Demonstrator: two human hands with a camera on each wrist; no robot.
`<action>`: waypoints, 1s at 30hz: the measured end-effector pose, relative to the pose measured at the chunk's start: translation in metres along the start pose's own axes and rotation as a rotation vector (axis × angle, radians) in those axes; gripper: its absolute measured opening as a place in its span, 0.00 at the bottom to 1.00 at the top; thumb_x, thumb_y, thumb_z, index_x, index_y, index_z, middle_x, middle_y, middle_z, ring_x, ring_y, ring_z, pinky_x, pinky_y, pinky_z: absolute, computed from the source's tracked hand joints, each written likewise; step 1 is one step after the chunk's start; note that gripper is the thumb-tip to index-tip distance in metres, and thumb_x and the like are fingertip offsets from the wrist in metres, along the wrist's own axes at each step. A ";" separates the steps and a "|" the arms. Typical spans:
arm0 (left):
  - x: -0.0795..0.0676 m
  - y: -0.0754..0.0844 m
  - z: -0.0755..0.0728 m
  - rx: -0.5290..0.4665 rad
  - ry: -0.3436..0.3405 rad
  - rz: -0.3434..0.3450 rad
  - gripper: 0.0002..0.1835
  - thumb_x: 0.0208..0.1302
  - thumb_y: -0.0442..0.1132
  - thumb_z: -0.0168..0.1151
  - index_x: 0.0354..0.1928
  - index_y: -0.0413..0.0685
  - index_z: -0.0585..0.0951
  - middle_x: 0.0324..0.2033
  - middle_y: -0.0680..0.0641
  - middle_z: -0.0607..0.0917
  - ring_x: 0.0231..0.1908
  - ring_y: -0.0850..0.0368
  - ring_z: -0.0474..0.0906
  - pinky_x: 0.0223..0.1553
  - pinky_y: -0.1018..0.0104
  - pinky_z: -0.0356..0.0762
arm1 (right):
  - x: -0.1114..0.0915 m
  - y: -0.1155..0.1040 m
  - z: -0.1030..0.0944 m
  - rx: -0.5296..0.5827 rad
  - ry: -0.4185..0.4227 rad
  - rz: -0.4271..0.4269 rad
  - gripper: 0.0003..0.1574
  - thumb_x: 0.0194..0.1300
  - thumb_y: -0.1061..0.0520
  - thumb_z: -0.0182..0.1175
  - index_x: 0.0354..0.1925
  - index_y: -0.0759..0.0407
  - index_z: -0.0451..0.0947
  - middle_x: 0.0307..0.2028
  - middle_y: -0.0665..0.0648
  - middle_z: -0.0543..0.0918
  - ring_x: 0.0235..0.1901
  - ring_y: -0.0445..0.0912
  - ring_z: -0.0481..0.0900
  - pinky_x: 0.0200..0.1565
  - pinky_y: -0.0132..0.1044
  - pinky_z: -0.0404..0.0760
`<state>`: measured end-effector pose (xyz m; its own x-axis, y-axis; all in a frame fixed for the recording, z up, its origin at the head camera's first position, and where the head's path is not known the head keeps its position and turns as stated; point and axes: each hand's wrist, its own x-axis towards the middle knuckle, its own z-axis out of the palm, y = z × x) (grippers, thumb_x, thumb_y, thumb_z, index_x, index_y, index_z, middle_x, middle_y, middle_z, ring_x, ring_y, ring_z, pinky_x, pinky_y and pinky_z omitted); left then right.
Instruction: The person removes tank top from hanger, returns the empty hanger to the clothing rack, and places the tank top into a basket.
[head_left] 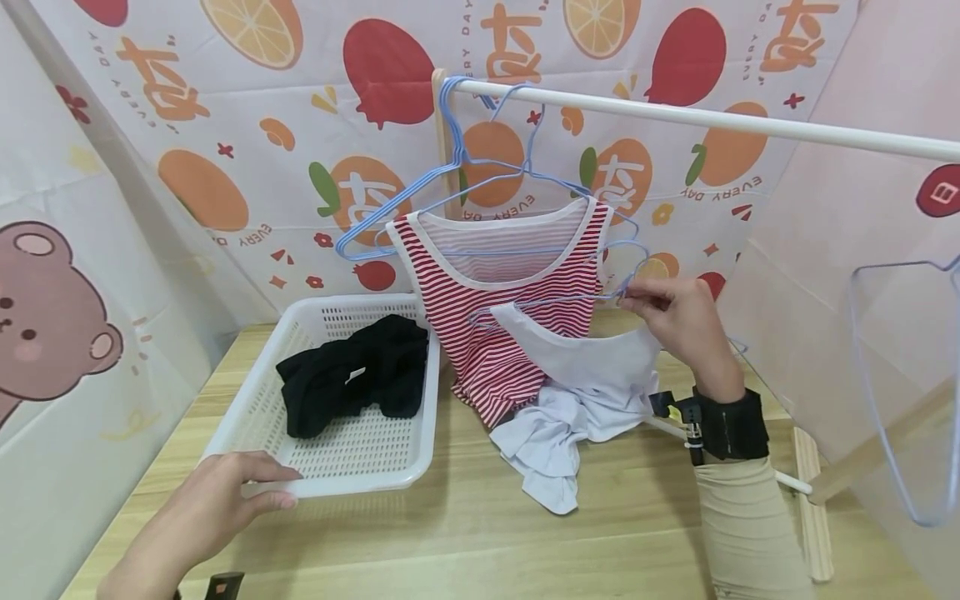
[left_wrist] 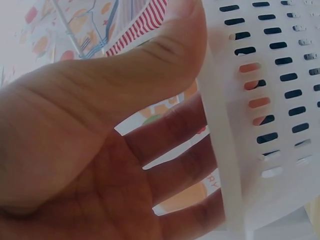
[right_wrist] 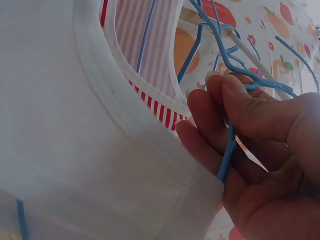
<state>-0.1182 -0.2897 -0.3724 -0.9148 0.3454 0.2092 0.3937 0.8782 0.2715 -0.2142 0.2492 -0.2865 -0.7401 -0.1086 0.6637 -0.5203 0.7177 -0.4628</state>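
My right hand (head_left: 678, 321) pinches a blue clothes hanger (right_wrist: 227, 155) just below its hook, between thumb and fingers. From that hanger droops a white tank top (head_left: 592, 367), its lower part bunched on the wooden table. My left hand (head_left: 210, 504) grips the near left corner of a white plastic basket (head_left: 420, 467); in the left wrist view the thumb (left_wrist: 182, 45) lies on one side of the rim and fingers show through the slots. A crumpled black garment (head_left: 360, 375) lies in the basket. Behind the white top, a red-and-white striped tank top (head_left: 510, 308) hangs on another blue hanger.
A white rail (head_left: 675, 112) on a wooden post (head_left: 446, 125) runs across the back, with several blue hangers (head_left: 405, 196) at its left end. Another hanger (head_left: 903, 392) hangs at the right, near the stand's wooden foot (head_left: 813, 525). Fruit-print cloth (head_left: 285, 192) covers the wall.
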 end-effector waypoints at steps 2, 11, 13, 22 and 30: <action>0.000 0.000 0.000 0.000 -0.010 -0.005 0.13 0.44 0.45 0.82 0.35 0.57 0.92 0.33 0.60 0.91 0.40 0.64 0.84 0.42 0.61 0.85 | -0.005 0.002 0.001 -0.011 -0.011 -0.017 0.10 0.56 0.72 0.74 0.39 0.68 0.90 0.32 0.66 0.90 0.27 0.47 0.82 0.34 0.10 0.72; 0.003 0.001 -0.005 -0.005 -0.057 -0.016 0.13 0.44 0.46 0.82 0.34 0.55 0.92 0.33 0.58 0.92 0.38 0.67 0.83 0.40 0.62 0.84 | -0.023 0.006 0.001 0.040 -0.022 -0.126 0.07 0.54 0.72 0.75 0.33 0.64 0.90 0.26 0.58 0.88 0.22 0.38 0.68 0.25 0.21 0.65; 0.004 0.002 -0.005 -0.007 -0.062 -0.017 0.13 0.44 0.46 0.82 0.34 0.55 0.92 0.33 0.58 0.92 0.38 0.66 0.84 0.41 0.61 0.84 | -0.023 0.005 -0.001 0.050 -0.019 -0.112 0.07 0.54 0.71 0.75 0.33 0.63 0.90 0.27 0.58 0.89 0.22 0.38 0.69 0.26 0.21 0.67; 0.013 0.002 -0.008 -0.038 -0.179 -0.053 0.12 0.45 0.45 0.82 0.34 0.54 0.92 0.33 0.56 0.92 0.37 0.66 0.84 0.40 0.63 0.84 | -0.027 0.006 -0.003 0.066 -0.046 -0.038 0.06 0.56 0.70 0.75 0.34 0.64 0.91 0.28 0.59 0.90 0.23 0.36 0.72 0.27 0.20 0.71; 0.030 0.006 -0.018 -0.049 -0.310 -0.033 0.16 0.47 0.42 0.82 0.39 0.45 0.91 0.36 0.51 0.91 0.35 0.60 0.85 0.39 0.62 0.85 | -0.026 0.007 -0.003 0.068 -0.043 -0.081 0.07 0.54 0.73 0.74 0.33 0.65 0.90 0.28 0.59 0.90 0.23 0.36 0.72 0.28 0.19 0.71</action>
<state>-0.1412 -0.2800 -0.3476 -0.9081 0.4079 -0.0951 0.3601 0.8763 0.3199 -0.1977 0.2594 -0.3049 -0.7115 -0.1952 0.6751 -0.6056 0.6576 -0.4482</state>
